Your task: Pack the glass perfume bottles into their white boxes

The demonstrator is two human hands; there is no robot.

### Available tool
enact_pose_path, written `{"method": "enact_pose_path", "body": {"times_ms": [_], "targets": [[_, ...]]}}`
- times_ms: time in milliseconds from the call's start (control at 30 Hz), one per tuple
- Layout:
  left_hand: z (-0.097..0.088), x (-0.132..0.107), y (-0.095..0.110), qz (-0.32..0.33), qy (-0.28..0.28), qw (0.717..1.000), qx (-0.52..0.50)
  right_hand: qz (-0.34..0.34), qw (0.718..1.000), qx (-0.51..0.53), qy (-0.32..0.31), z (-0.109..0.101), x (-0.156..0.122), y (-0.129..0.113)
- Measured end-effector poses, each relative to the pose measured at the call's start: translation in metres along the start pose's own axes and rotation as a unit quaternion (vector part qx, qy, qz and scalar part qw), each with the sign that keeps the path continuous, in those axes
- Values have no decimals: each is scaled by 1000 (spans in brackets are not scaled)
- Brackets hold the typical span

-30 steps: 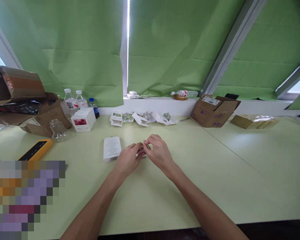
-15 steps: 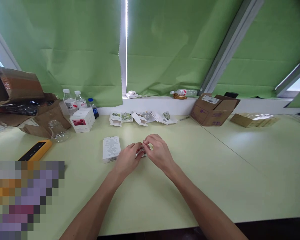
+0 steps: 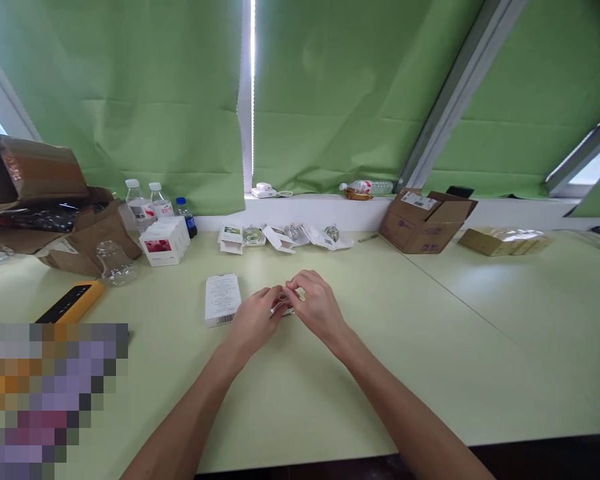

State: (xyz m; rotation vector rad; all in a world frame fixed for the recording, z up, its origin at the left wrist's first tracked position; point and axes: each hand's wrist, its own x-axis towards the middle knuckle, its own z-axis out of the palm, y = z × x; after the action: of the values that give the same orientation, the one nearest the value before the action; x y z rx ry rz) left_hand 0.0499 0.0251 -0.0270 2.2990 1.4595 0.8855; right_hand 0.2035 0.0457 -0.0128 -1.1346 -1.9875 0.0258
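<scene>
Over the middle of the table, my left hand [image 3: 257,319] is closed around a small shiny clear object [image 3: 282,307], mostly hidden by the fingers. My right hand [image 3: 316,301] pinches at the top of the same object; what exactly lies between its fingertips is too small to make out. Just left of my left hand lies a white box [image 3: 223,299] with printed text and a barcode. Behind the hands, small white opened boxes [image 3: 280,239] lie beside round clear bottles, one of them a glass bottle [image 3: 292,231] with a silvery look.
White boxes with a red picture [image 3: 165,241] stand at the left, near drink bottles [image 3: 161,201] and a clear plastic jar [image 3: 115,265]. A yellow power strip [image 3: 75,300] lies in front. Cardboard boxes stand far left and at right [image 3: 420,223]. A clear-wrapped package [image 3: 505,241] lies farther right.
Both hands stay almost in place on the small shiny clear object, with only slight finger movement. The view has shifted very slightly.
</scene>
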Motion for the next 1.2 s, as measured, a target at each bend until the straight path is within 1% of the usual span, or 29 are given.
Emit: {"method": "enact_pose_path", "body": {"times_ms": [167,333,600,1200], "targets": [[1,0,0,5,7,1000,0,4,1000,-5,3,0,-2,-1],[1,0,0,5,4,1000,0,-2,1000,3,22,-2,-3,-2],[1,0,0,0,2,1000,3,-8,999,9,33,1,-2,3],[1,0,0,-3,-1,1000,4,5,1000,1,27,-4,-3,-2]]}}
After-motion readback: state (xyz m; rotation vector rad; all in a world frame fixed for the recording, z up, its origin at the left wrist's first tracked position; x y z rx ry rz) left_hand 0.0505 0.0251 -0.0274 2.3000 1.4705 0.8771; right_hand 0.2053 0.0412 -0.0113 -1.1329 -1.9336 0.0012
